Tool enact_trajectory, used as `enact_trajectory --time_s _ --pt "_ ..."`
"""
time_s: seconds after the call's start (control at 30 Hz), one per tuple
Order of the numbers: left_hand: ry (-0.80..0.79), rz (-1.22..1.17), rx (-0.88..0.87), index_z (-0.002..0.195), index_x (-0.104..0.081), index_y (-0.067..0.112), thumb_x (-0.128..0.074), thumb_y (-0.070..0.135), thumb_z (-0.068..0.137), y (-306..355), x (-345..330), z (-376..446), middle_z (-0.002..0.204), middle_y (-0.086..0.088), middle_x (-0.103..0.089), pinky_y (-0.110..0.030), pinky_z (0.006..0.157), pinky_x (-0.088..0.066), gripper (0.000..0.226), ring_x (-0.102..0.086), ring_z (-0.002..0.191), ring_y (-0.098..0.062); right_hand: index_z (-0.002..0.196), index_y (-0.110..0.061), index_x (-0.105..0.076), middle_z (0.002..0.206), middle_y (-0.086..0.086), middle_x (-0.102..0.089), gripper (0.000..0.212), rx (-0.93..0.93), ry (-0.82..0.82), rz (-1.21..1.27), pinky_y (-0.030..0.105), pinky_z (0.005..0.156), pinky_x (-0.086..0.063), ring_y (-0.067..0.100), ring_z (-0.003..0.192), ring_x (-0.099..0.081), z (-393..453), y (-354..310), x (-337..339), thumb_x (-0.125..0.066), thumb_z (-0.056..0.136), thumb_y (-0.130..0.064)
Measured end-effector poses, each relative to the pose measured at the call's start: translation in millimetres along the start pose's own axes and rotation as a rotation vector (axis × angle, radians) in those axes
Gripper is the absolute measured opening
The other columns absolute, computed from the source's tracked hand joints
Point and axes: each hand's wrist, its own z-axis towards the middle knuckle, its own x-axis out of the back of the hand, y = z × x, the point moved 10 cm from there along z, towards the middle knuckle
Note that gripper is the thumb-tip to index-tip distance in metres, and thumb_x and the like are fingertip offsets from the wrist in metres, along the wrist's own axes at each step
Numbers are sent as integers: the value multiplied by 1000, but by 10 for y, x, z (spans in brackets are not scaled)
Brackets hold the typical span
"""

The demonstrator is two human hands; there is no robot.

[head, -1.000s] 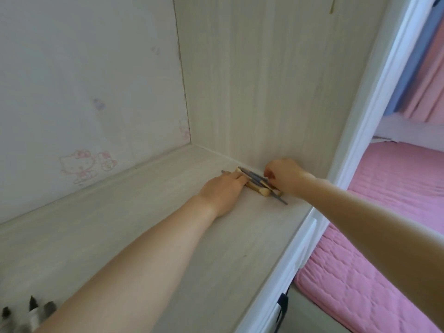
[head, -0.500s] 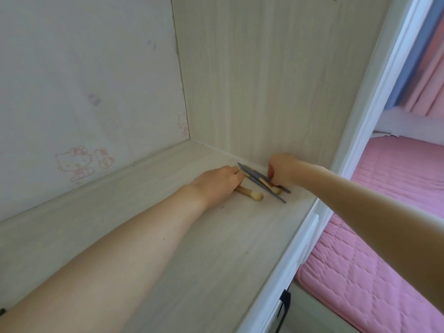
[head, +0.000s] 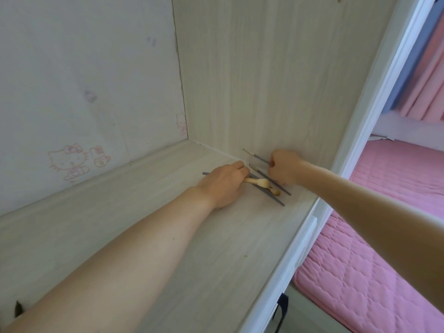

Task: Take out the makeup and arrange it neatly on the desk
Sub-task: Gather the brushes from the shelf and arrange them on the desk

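Several makeup brushes lie on the pale wooden desk [head: 182, 241] by the right side panel. Two have beige heads [head: 263, 182], the others are thin grey-handled ones [head: 271, 197]. My left hand [head: 223, 186] lies over the brushes, its fingers curled round the beige brush handles. One grey handle sticks out to the left from under it. My right hand [head: 284, 168] is a fist beside the panel, gripping a thin grey brush [head: 255, 156] lifted off the pile and pointing up and left.
The desk is bounded by a Hello Kitty papered back wall [head: 79, 159] and a wooden side panel [head: 276, 80]. Its white front edge [head: 283, 265] drops to a pink quilted bed [head: 374, 272]. Dark brush tips [head: 18, 308] show at the lower left corner.
My right hand has picked one thin grey brush out of the pile and raised it toward the side panel. My left hand stayed on the remaining brushes, which have spread apart.
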Motion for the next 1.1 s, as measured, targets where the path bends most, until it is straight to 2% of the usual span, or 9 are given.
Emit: enact_trajectory --time_s 0.07,0.1,0.37,0.47,0.57,0.7,0.8,0.93,1.1 --pt "-32 5 -37 124 -57 11 -41 -2 90 51 -57 26 120 -8 -53 -42 87 -43 40 -55 106 -29 117 1 -55 115 17 -57 29 -12 11 24 29 74 -38 31 105 -57 -27 0 7 -35 98 -10" --pt "-45 14 -50 127 -56 13 -42 -1 91 63 -84 39 123 -8 -53 -42 89 -44 41 -54 109 -29 116 2 -55 113 18 -56 29 -7 -1 6 30 74 -37 33 108 -56 -34 12 -13 -35 98 -9" --pt "-80 124 -78 126 -56 17 -43 4 95 32 -133 40 119 -8 -47 -44 82 -46 36 -54 100 -30 107 -5 -60 104 12 -66 24 5 -85 -106 26 71 -45 28 96 -63 -73 108 -173 -54 92 -22" --pt "-65 163 -87 114 -60 13 -47 9 95 23 -101 21 119 -7 -46 -42 78 -47 23 -52 98 -29 102 -5 -60 94 11 -63 19 12 -74 -149 25 66 -43 29 90 -63 -68 118 -169 -53 92 -20" --pt "-74 173 -93 110 -61 10 -44 12 97 -3 -102 -8 120 -9 -49 -42 85 -45 22 -51 103 -29 91 -8 -53 81 7 -53 11 5 -69 -196 25 64 -40 25 76 -54 -74 118 -152 -51 93 -19" --pt "-70 293 -149 104 -59 9 -47 9 95 16 -91 -70 113 -6 -47 -41 78 -44 15 -49 96 -27 67 -8 -50 50 4 -56 25 -23 -151 -141 25 56 -48 25 56 -58 -69 170 -205 -57 87 -20" --pt "-64 337 -177 102 -58 8 -45 8 95 33 -64 -111 112 -7 -46 -38 73 -42 14 -48 93 -26 64 -10 -48 29 -3 -49 29 -23 -200 -141 24 52 -48 18 46 -55 -105 187 -251 -59 86 -25" --pt "-54 360 -190 100 -55 8 -42 7 96 46 -23 -169 112 -7 -46 -37 71 -39 14 -46 92 -25 63 -11 -49 49 4 -57 33 1 -219 -107 24 51 -46 19 45 -55 -135 192 -274 -54 87 -32" --pt "-28 388 -167 107 -53 11 -38 6 98 3 23 -233 120 -5 -46 -35 78 -39 19 -46 99 -24 65 -11 -47 56 6 -54 37 3 -195 -10 23 46 -40 19 47 -52 -150 186 -241 -40 95 -31"
